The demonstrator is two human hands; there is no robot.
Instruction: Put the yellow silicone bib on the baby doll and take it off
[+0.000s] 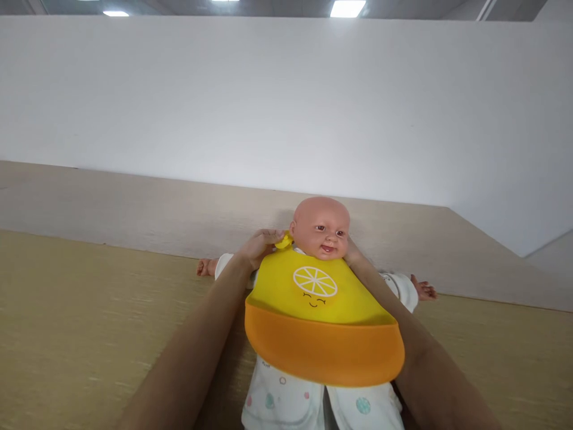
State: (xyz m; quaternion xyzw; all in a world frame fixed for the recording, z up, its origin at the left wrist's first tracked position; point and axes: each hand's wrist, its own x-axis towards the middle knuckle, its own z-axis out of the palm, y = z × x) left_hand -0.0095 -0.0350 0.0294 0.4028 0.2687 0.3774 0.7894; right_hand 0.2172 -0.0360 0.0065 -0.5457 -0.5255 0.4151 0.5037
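Note:
A baby doll (320,224) lies face up with its arms spread, dressed in white clothes (286,397) with coloured spots. Over its chest rests a yellow bib (277,286) with a lemon-slice print and an orange catch pocket (322,352). Beside the doll's neck, my left hand (262,245) is closed on the bib's yellow neck strap (284,240). My right hand (353,254) reaches to the other side of the neck; the doll's head and the bib hide its fingers.
The doll lies on a tan wood-look surface (89,310). Behind its head runs a paler raised strip (134,203), then a white wall (268,101). Ceiling lights (348,8) show at the top.

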